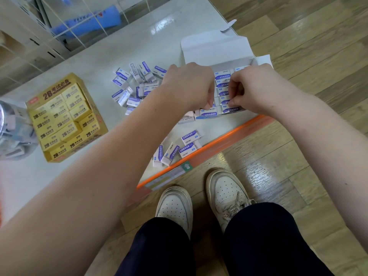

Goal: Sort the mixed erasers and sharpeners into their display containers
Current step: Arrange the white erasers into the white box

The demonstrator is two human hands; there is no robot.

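A white display box [215,48] lies open on the white shelf, with a row of white and blue erasers [222,75] packed in it. My right hand [256,86] is curled over that row, its fingertips pinching an eraser in the row. My left hand [187,84] is curled over the box's left part, thumb and fingers pinched at an eraser near the box's front end; most of that eraser is hidden. Loose erasers lie in a pile [137,84] left of the box. A few more erasers [179,148] sit by the shelf's orange edge.
A yellow carton of 2B erasers [65,116] stands at the left, next to a clear plastic jar [12,128]. A wire grid with a blue item [89,20] is at the back. The orange shelf edge [229,136] runs above a wooden floor and my shoes.
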